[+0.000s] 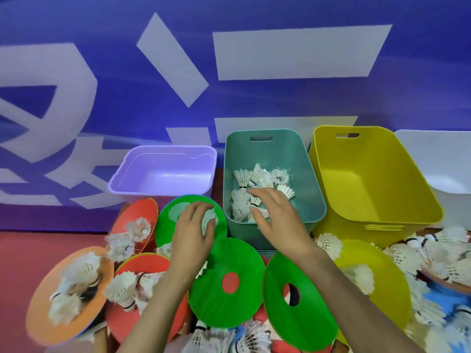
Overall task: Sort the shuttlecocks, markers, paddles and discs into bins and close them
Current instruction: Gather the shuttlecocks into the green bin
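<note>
Here, a white shuttlecock is pinched between the curled fingers and thumb of the left hand. It is held over the upper green disc; whether it is touching the disc cannot be told. The grip is taken at the feathered skirt, presumably because that part is reached most easily from above.

The right hand is held with fingers spread and relaxed over the near end of the teal bin, and nothing is seen to be gripped in it. Beneath it a heap of sorted shuttlecocks is gathered, so this bin is judged to be the one chosen for them.

The purple bin to the left and the yellow bin to the right are shown with nothing in them, and part of a white bin is seen further right. All are set in a row against the blue banner, open and within reach. No lids are visible.

Nearer, the pile is spread over the red floor: two holed green discs, red discs, an orange disc and a yellow disc, with loose shuttlecocks scattered on and between them. Markers and paddles cannot be made out clearly. The sorting is judged to be at an early stage, with only shuttlecocks binned.
</note>
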A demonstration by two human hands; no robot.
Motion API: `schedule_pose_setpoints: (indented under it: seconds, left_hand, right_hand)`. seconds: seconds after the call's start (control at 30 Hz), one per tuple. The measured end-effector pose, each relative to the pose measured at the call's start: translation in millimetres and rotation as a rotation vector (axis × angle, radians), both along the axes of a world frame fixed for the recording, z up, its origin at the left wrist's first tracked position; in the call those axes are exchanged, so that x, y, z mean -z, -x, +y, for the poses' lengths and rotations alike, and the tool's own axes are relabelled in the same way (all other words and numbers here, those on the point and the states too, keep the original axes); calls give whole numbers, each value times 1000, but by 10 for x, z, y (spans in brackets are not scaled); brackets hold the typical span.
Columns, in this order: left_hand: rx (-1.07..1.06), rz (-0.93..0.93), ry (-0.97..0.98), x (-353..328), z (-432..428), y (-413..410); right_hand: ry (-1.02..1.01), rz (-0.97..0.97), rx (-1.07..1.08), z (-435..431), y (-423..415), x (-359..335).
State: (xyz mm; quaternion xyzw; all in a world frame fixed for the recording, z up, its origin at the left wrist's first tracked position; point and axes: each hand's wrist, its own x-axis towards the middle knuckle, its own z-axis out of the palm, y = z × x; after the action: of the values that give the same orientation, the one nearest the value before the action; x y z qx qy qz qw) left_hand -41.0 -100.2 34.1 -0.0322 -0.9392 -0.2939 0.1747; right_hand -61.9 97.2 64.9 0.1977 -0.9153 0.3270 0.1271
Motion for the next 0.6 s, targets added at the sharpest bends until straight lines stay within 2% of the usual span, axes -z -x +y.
schedule_pose_setpoints:
  seconds: [0.13,0.27,0.47,0.6]
  left_hand:
    - [-107,-106,72,229,-395,-220]
    - [-167,-218,121,384,-694,-345]
    - [-162,-279,121,513,-872,-364]
    - [-112,-249,95,519,-847,-198]
  right_hand:
    - [7,89,-132,-408,-163,34]
    - [-26,82,-207,-764,-239,184]
    - [-272,-215,-174,-1106,-164,430]
    - [-353,-315,-64,-1272,-61,481]
